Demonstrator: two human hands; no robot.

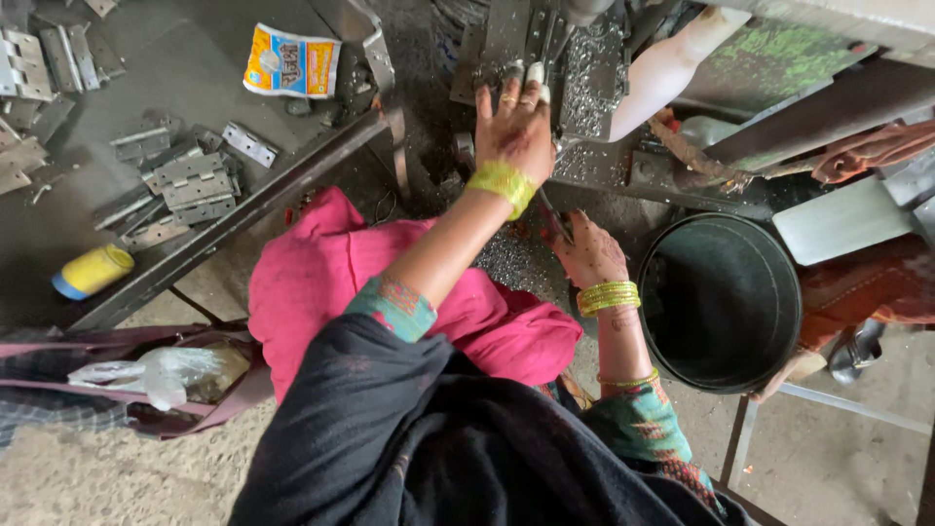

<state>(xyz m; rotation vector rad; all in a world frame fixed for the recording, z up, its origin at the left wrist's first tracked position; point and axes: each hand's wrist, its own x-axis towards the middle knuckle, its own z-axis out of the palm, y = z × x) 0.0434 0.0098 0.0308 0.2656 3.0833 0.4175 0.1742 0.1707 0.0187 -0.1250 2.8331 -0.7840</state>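
Metal hinges (190, 180) lie in a loose heap on the dark workbench (195, 78) at upper left, well apart from both hands, with more of them scattered toward the bench's far corner. The left hand (514, 122) reaches forward onto the drilling machine (545, 49), fingers spread and flat against a metal plate that is thick with silvery shavings (594, 68); it presses rather than clasps, and whatever piece sits under the fingertips is hidden, so I cannot tell whether a hinge is being held there. The right hand (589, 255) rests lower, just beside the rim of the black bucket (721, 302), fingers curled loosely downward; it appears to hold nothing, though its palm side is out of view. Judging from the layout, the work seems mid-run: the pile on the bench looks like stock on hand, the shavings show much drilling done, and the bucket's dark inside shows no clear contents. A yellow spool (93, 270) and a printed packet (290, 61) also lie on the bench.
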